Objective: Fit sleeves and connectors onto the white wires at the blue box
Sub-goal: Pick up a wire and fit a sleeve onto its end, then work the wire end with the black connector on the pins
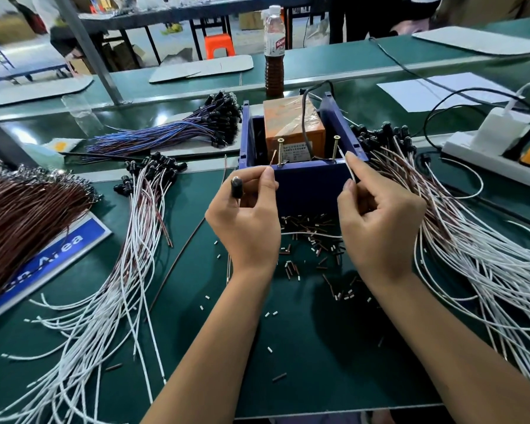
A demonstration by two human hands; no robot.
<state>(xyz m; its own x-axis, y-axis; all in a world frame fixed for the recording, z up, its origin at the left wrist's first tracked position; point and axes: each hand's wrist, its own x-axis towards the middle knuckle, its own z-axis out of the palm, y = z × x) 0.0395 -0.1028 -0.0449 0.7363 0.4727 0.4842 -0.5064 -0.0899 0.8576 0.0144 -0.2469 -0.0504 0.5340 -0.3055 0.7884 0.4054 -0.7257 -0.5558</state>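
A blue box (306, 185) stands at mid-table with an orange block (288, 127) inside and two upright screws (280, 151) at its front rim. My left hand (248, 218) pinches a thin wire end beside the left screw and holds a black connector (237, 186) between its fingers. My right hand (380, 215) pinches a white wire (350, 166) near the right screw. Small brown and white sleeves (312, 240) lie scattered in front of the box.
White wires with black connectors (135, 240) fan out on the left, and a larger bundle (471, 240) on the right. Blue-purple wires (181, 130) lie behind, brown wires (22, 215) at far left. A power strip (484, 154) and a bottle (274, 50) stand beyond.
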